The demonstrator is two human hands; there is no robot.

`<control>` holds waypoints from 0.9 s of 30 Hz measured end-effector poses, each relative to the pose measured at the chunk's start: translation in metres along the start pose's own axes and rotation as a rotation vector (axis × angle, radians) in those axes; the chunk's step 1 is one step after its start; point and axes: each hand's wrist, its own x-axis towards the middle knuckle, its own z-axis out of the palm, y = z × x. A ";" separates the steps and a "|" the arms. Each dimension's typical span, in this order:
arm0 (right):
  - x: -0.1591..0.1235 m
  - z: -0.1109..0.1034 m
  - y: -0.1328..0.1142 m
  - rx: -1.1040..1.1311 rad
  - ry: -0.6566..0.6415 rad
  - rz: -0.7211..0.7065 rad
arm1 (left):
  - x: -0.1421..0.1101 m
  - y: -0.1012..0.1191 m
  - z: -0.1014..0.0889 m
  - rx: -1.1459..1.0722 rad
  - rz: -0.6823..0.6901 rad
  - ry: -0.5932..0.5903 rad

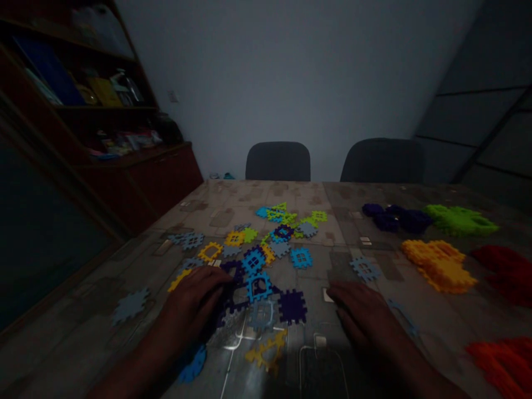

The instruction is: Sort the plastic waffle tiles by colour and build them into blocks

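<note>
My left hand reaches palm down into the spread of notched plastic building pieces. Its fingers are stretched out, their tips at a dark purple piece; what lies under the palm is hidden. Just past the fingertips are a blue window piece and a blue frame piece. My right hand lies low over the table, fingers extended, with nothing visible in it. A grey window piece is just beyond it. Between the hands are a purple square piece and a yellow piece.
Sorted piles stand on the right: purple, green, yellow-orange, red and orange-red. More mixed pieces spread toward the table's middle. Two chairs stand at the far edge; a shelf unit is at left.
</note>
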 end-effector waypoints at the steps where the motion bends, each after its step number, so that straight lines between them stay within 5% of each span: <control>1: 0.000 -0.004 0.000 -0.009 -0.005 0.034 | 0.000 0.000 -0.001 -0.012 -0.024 -0.018; 5: -0.002 -0.011 0.000 -0.038 0.005 0.152 | 0.003 0.010 0.007 -0.005 -0.009 -0.122; 11: 0.000 0.004 -0.011 0.114 -0.155 -0.029 | 0.021 0.030 0.032 0.124 0.027 -0.236; 19: 0.019 -0.023 -0.025 0.281 -0.191 0.065 | 0.034 0.037 0.030 0.051 -0.052 -0.346; 23: 0.038 -0.015 -0.025 0.216 -0.090 0.142 | 0.028 0.037 0.029 0.031 -0.030 -0.361; 27: 0.076 -0.005 -0.031 0.119 -0.152 0.210 | 0.022 0.034 0.032 0.027 0.004 -0.335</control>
